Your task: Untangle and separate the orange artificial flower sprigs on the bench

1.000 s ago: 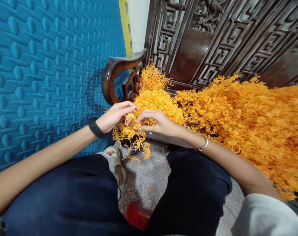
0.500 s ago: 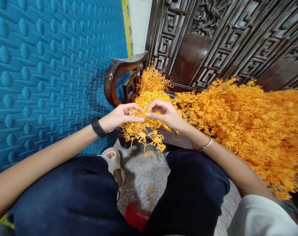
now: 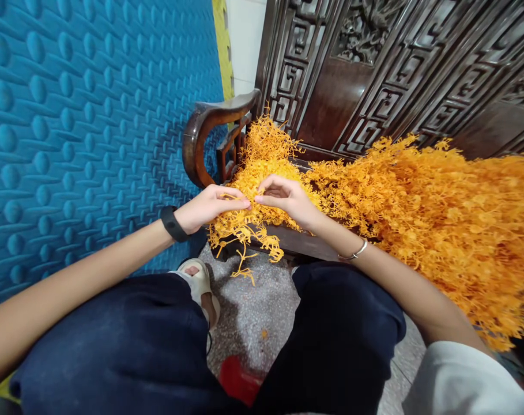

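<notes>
My left hand is closed, thumb against fingers, on an orange plastic sprig. Its thin, curly strands hang below the fingers, over the front edge of the wooden bench. Facing it, my right hand has its thumb and forefinger curled to a pinch close to the left fingertips. What lies between those right fingertips blends into the orange behind and cannot be made out. Behind both hands, a loose heap of similar orange pieces covers the bench's left end.
A larger pile of orange sprigs spreads along the bench to the right. The carved dark backrest rises behind, with a curved armrest at left. Blue foam matting fills the left side. Something red lies on the speckled floor.
The hanging sprig has swung a little to the left and its lower strands have turned. My left thumb has risen slightly, and the right hand stays almost in place.
</notes>
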### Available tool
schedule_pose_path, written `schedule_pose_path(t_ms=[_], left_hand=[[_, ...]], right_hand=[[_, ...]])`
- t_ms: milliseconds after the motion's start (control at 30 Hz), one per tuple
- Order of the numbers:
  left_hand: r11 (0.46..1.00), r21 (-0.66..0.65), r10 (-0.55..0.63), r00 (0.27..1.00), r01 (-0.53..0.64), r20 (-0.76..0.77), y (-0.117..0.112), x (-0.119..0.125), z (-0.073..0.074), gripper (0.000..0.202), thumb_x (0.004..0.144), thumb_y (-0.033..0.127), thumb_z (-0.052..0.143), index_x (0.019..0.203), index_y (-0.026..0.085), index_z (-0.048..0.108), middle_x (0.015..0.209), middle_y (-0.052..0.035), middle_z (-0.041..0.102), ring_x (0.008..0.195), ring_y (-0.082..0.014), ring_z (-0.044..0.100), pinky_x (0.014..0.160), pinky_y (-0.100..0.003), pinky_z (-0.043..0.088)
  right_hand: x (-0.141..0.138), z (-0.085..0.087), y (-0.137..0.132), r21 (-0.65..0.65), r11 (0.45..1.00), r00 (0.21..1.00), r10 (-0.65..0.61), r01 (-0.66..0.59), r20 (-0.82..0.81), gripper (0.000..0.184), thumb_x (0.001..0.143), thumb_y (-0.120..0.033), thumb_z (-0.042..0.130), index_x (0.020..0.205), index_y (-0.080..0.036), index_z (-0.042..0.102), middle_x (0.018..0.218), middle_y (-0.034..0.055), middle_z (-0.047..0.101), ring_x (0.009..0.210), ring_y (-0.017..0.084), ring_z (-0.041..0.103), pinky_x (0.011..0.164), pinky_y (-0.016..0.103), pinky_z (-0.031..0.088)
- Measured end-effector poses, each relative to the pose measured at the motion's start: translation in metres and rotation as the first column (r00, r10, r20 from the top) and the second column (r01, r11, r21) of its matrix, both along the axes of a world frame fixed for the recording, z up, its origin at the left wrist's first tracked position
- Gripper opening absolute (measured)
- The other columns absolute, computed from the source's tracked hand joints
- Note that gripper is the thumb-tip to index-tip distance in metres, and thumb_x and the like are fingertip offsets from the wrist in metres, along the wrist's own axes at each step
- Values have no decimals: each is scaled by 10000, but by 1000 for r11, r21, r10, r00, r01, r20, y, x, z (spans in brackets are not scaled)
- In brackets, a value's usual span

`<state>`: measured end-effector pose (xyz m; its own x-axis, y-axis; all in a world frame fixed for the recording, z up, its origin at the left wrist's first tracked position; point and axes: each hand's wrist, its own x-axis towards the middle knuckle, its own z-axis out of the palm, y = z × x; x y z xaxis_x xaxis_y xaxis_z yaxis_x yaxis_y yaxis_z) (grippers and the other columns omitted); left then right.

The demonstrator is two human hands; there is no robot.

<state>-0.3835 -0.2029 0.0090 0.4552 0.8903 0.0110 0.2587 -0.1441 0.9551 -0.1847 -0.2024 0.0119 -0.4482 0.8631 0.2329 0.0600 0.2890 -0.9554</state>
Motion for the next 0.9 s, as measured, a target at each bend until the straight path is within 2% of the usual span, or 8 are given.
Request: schedule_pose_path(t_ms=[233, 400, 567, 667, 733, 833, 867, 900], left_hand=[[1000, -8, 4, 998, -4, 69, -1, 2, 4, 209, 696, 366, 701, 774, 172, 697, 827, -14, 699, 809, -142, 605, 787, -266, 436], [1000, -15, 13, 997, -12, 81, -2, 8, 10, 202, 721, 365, 664, 757, 166, 666, 774, 10, 650, 743, -119, 560, 751, -254, 405], [996, -20, 87, 985, -85, 148, 1, 20, 9, 182, 708, 347, 654, 726, 166, 643, 749, 18, 625, 744, -127, 540, 750, -258, 388], [988, -53, 153, 962, -144, 225, 2, 29, 7, 155, 692, 316, 653, 707, 165, 624, 751, 18, 622, 746, -128, 537, 752, -259, 388], [981, -70, 194, 951, -182, 242, 1, 32, 6, 137, 668, 293, 656, 668, 162, 614, 733, 16, 620, 744, -131, 538, 759, -264, 389], [971, -72, 237, 948, -227, 212, -1, 29, 8, 134, 634, 281, 665, 611, 161, 610, 687, 15, 614, 734, -137, 535, 766, -271, 382], [970, -62, 242, 949, -234, 200, -2, 27, 8, 133, 634, 283, 664, 609, 162, 614, 688, 13, 618, 739, -139, 536, 767, -271, 380], [970, -51, 244, 950, -239, 192, -2, 25, 8, 131, 638, 285, 662, 614, 163, 619, 697, 11, 623, 746, -141, 537, 763, -271, 379]], right_hand=[[-1, 1, 1, 1, 997, 993, -77, 78, -85, 210, 660, -277, 720, 720, -189, 539, 757, -23, 553, 748, 103, 512, 766, 288, 420], [-5, -1, 6, -85, 983, 962, -179, 164, -205, 192, 629, -238, 677, 704, -197, 505, 721, -32, 518, 712, 98, 498, 752, 286, 423], [-17, -3, 8, -253, 914, 908, -370, 317, -199, 175, 626, -210, 625, 697, -207, 465, 693, -30, 479, 666, 97, 458, 664, 270, 425], [-22, 1, 16, -294, 876, 867, -450, 382, -215, 156, 643, -192, 592, 683, -204, 441, 713, -21, 477, 669, 94, 459, 625, 252, 427], [-14, 5, 29, -326, 821, 802, -550, 469, -232, 125, 659, -152, 531, 681, -203, 419, 715, -23, 474, 634, 82, 451, 597, 239, 424], [18, 5, 53, -367, 611, 571, -790, 702, -222, 137, 657, -105, 457, 684, -207, 369, 683, -40, 448, 561, 65, 413, 560, 218, 405], [33, 2, 60, -322, 554, 510, -832, 767, -217, 141, 663, -115, 460, 696, -212, 363, 676, -45, 453, 551, 67, 414, 551, 215, 394], [48, -4, 66, -244, 544, 508, -838, 802, -198, 141, 671, -138, 485, 715, -215, 376, 672, -45, 469, 553, 74, 426, 544, 215, 381]])
